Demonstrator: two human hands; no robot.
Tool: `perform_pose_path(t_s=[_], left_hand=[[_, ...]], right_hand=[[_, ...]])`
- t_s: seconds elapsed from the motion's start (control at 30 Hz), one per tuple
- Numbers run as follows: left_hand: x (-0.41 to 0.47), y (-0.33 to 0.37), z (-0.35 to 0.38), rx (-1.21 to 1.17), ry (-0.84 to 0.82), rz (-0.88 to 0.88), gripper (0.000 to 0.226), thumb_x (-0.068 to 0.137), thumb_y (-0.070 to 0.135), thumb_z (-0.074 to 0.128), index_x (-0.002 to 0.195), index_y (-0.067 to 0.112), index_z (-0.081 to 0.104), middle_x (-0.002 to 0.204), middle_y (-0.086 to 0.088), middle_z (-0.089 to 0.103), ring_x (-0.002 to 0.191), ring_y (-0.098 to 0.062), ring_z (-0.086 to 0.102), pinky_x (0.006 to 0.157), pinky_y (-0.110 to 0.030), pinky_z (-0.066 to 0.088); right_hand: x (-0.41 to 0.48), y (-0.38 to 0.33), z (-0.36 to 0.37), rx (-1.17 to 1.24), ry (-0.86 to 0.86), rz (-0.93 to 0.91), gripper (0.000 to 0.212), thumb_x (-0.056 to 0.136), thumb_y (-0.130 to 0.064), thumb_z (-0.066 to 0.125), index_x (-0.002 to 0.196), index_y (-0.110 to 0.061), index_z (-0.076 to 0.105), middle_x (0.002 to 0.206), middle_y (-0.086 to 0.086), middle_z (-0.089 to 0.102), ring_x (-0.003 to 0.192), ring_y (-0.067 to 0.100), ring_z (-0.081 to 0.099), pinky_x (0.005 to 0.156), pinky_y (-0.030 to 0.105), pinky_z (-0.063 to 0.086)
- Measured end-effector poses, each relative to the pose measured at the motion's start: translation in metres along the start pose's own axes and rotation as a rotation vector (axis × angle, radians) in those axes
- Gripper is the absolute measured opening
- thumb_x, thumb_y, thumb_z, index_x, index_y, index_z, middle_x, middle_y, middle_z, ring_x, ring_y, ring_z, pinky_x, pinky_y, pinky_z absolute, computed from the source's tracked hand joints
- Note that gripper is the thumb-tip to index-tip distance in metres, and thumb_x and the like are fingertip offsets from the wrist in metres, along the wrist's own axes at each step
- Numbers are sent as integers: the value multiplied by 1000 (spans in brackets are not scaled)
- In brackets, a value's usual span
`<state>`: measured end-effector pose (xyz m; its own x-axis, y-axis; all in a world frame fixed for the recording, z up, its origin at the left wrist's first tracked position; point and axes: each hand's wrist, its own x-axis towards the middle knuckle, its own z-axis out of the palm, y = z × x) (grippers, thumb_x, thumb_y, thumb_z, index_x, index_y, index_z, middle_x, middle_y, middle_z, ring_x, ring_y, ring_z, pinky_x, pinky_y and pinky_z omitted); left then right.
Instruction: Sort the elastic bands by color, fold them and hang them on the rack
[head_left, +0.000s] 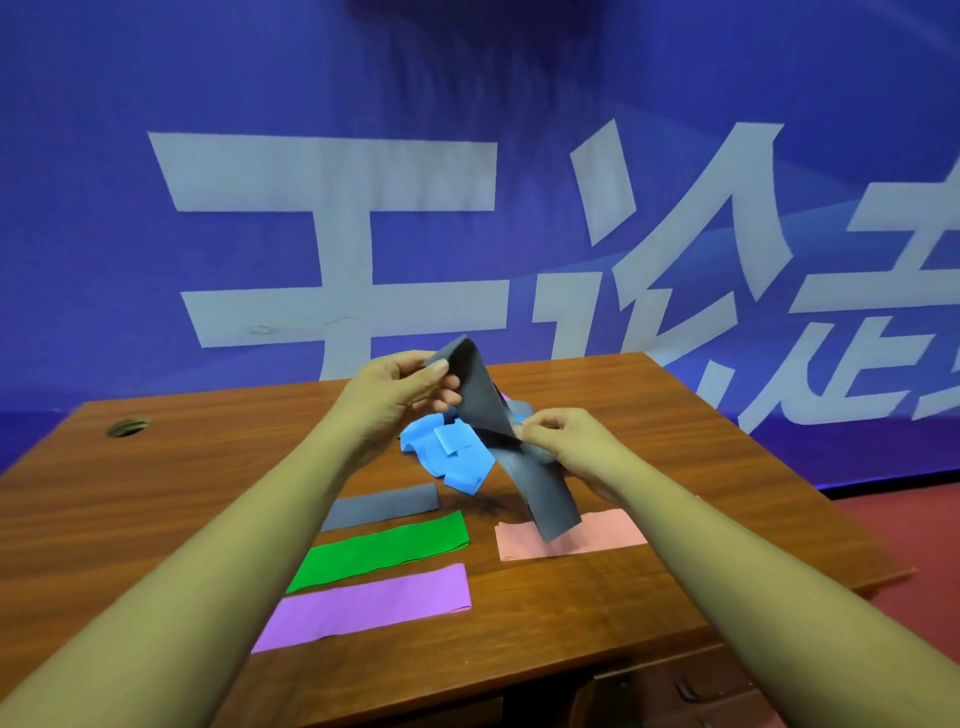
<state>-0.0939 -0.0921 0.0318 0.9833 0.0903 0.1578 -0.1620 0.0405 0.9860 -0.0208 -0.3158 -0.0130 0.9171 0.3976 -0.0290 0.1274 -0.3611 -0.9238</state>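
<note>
Both hands hold a grey band (498, 441) above the surface (649, 447): left hand (400, 389) fingers pinch its top fold, right hand (566, 441) fingers pinch its middle.

Event or hall space, wooden desk (649, 587), huge blue printed banner (363, 130), red floor (904, 525)

Both hands pinch a long grey elastic band (498, 431) above the brown wooden counter (649, 415): left hand (400, 389) high, right hand (566, 441) lower.

Bright, even light, soft shadows, slight blur, wide-angle bending at edges.
</note>
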Motion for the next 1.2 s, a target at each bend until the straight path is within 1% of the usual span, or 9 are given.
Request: perform_pose_path(t_s=[0.17,0.23,0.33,0.43,0.5,0.6,0.83,1.1,1.2], left_hand=[[1,19,19,170,-18,60,32,95,37,58,90,7,69,80,-12,69,63,-18,61,58,-24,50],[2,22,25,226,-49,71,35,94,41,58,88,9,70,76,-9,68,62,-17,60,58,-25,47],[1,29,30,225,-66,76,38,93,46,56,87,11,70,74,-7,67,61,-17,58,56,-25,44],[0,31,31,183,-58,80,39,91,51,54,76,19,69,68,-5,62,56,-14,52,52,-22,41],[-1,29,28,268,-45,139,28,91,47,57,83,24,71,64,2,58,55,-9,48,51,-19,39],[-2,23,21,417,-64,220,26,85,48,67,101,28,73,84,-11,67,72,-11,57,69,-33,51],[-4,17,24,173,-77,166,30,91,35,59,115,20,66,111,-11,70,109,-25,66,98,-48,52],[-23,-8,4,141,-216,-54,46,84,28,73,123,7,61,99,-20,72,90,-34,71,85,-47,56],[-35,-18,-16,183,-224,-126,30,89,23,69,111,4,63,93,-20,73,84,-34,70,81,-45,57]], right_hand=[[-12,-44,-9,60,200,-314,19,91,-19,66,107,-8,69,93,-3,71,84,6,65,73,17,50],[-21,-68,-15,81,172,-415,27,89,-23,68,114,-12,68,103,-1,71,96,5,66,80,17,53],[-29,-94,-16,-73,110,-504,26,87,-20,71,111,-11,69,100,0,72,93,4,66,78,13,52],[-30,-105,-12,-116,126,-523,12,89,-14,68,99,-8,73,90,2,74,82,7,67,72,17,54],[-29,-111,-11,-115,176,-517,11,91,-14,65,96,-9,73,87,2,73,81,11,68,69,22,56],[-27,-121,-10,-104,219,-525,13,93,-16,63,97,-9,72,86,-1,72,75,3,64,63,16,52],[-26,-144,-7,-201,87,-507,20,90,-25,68,102,-11,72,90,1,72,79,7,65,62,18,53],[-13,-160,4,-92,195,-435,14,89,-16,67,90,-3,73,79,3,68,68,9,58,53,20,50],[-2,-153,12,1,203,-352,11,89,-14,67,84,-5,72,76,3,67,69,13,59,56,24,53]])
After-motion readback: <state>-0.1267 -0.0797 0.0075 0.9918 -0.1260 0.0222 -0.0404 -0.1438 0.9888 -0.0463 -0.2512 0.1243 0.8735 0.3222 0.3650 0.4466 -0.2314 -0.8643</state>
